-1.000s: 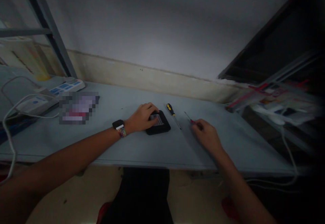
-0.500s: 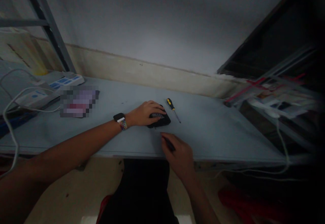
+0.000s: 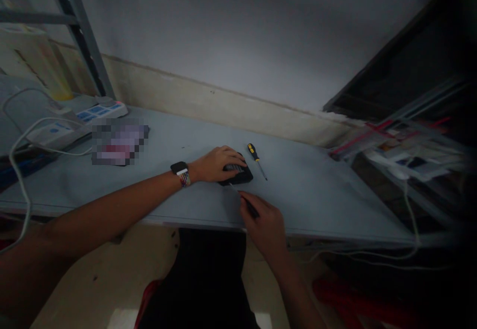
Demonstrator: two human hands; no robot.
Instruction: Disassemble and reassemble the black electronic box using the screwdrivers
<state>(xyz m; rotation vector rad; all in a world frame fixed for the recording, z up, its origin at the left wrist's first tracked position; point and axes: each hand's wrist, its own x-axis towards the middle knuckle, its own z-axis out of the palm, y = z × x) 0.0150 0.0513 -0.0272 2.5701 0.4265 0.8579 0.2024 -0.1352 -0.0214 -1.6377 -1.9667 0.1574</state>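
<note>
My left hand [image 3: 220, 164] lies over a small black box-shaped device [image 3: 244, 175], its fingers across the top and its thumb along the near side. Pale markings show on the device's top between the fingers; I cannot make them out. Closed in my right hand [image 3: 265, 219] is a dark-handled screwdriver [image 3: 251, 206]. Its thin shaft points up and left, with the tip at the device's near edge; whether it touches is too small to tell. Just right of the device lies a second screwdriver [image 3: 252, 151], with a black and yellow handle and its shaft towards me.
Left on the grey table [image 3: 316, 190] are a white power strip [image 3: 102, 110], a blurred-out flat object [image 3: 121, 142] and looping white cables [image 3: 22, 180]. A rack holding papers [image 3: 395, 162] stands at the right. The wall [image 3: 238, 45] rises behind the table.
The view has shifted slightly. More of the held screwdriver's shaft shows, its tip now at the device's near edge. My left hand stays on the device; the yellow-black screwdriver lies as before.
</note>
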